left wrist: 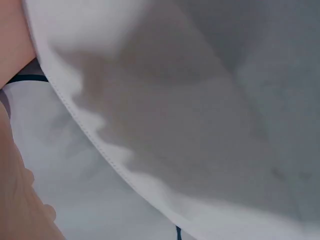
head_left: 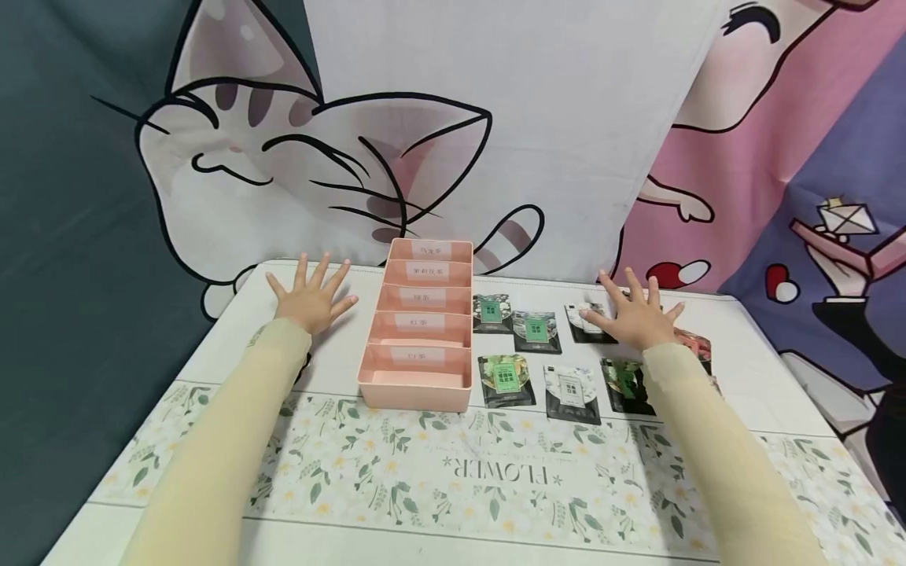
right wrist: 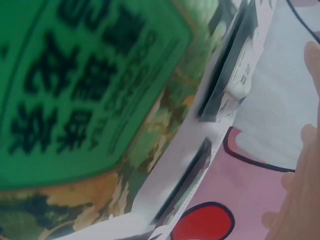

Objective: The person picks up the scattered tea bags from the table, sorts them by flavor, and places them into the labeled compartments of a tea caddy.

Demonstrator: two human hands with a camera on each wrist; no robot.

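My left hand [head_left: 309,301] is at the back left of the table, fingers spread, holding nothing. Beside it, to the right, stands a pink divided box [head_left: 418,398] with several labelled compartments in a row. My right hand [head_left: 639,314] spreads its fingers over the right-hand group of tea sachets, and nothing is gripped. A green-labelled sachet [head_left: 624,384] lies just below that hand; a green-labelled sachet [right wrist: 95,95] fills much of the right wrist view. A white-patterned sachet [head_left: 591,333] is by its thumb, and a reddish sachet [head_left: 697,346] is partly hidden behind the wrist.
More tea sachets lie between box and right hand: two green-labelled ones [head_left: 491,313] at the back, a yellow-green one [head_left: 506,380] and a white one [head_left: 572,393] in front. A flowered strip [head_left: 425,472] crosses the white table. Behind hangs a cartoon cat curtain [head_left: 566,118].
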